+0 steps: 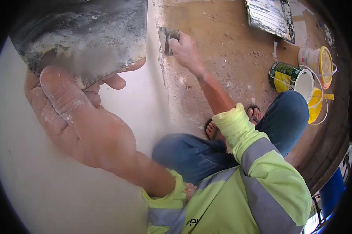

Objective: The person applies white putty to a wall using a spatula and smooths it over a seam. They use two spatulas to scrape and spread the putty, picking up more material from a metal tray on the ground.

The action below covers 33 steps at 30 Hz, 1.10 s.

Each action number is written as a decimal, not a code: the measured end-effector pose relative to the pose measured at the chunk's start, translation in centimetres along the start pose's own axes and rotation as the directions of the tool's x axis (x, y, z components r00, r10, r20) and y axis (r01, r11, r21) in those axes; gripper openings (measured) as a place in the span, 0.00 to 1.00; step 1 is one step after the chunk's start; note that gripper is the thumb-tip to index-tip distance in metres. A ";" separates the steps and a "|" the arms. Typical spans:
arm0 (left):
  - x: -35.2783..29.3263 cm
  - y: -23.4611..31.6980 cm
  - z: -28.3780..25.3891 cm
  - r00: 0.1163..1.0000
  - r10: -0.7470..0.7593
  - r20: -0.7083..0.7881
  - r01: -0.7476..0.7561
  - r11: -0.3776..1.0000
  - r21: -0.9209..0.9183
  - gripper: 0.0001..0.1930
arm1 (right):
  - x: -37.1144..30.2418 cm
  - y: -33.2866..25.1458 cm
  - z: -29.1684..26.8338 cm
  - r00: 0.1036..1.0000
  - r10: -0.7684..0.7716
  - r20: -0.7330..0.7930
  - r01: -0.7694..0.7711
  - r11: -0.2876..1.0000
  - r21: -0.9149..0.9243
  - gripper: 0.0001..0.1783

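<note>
Close up at the upper left, my left hand (86, 117) grips a flat dark-grey plate (102, 35) smeared with plaster. The thumb lies on its face and fingertips show past its lower edge; whether it has a handle is hidden. Farther off, my right hand (187, 52) is closed around a small putty knife (168, 41). Its blade, dark with pale smears, is at the line where the white wall (35, 175) meets the brown floor (223, 43). I cannot tell whether the blade touches the wall. White dust coats both hands.
A plaster-streaked panel (271, 17) lies on the floor at the far right. Nearer are a green and yellow bucket (283, 76) on its side, a white bucket with a yellow rim (310, 58) and a yellow container (315, 105). Crumbs of debris dot the floor around my sandalled feet (213, 130).
</note>
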State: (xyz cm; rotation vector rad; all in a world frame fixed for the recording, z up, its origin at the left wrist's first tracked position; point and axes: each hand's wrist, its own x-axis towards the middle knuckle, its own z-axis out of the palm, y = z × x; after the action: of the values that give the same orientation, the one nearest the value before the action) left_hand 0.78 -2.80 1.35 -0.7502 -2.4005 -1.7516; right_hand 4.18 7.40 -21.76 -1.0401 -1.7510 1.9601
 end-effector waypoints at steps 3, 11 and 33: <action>0.1 -1.0 0.4 0.998 0.066 0.025 -0.066 0.998 0.015 0.18 | 3.5 5.3 0.6 0.992 0.111 -0.062 -0.124 0.952 -0.279 0.18; 0.1 -1.2 1.7 0.994 0.055 0.089 -0.050 0.997 -0.057 0.17 | 5.6 7.2 3.3 0.978 0.204 0.050 -0.190 0.962 -0.198 0.19; 0.6 -1.8 2.0 0.989 0.114 0.095 -0.105 0.989 -0.100 0.16 | 12.0 6.6 -1.6 0.992 0.109 -0.066 -0.116 0.988 -0.106 0.18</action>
State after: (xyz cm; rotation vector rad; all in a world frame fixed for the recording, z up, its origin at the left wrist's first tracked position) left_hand -0.13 -1.15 -0.75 -0.9847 -2.3007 -1.8371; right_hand -1.42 15.13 -31.65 -1.2472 -1.8216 1.8944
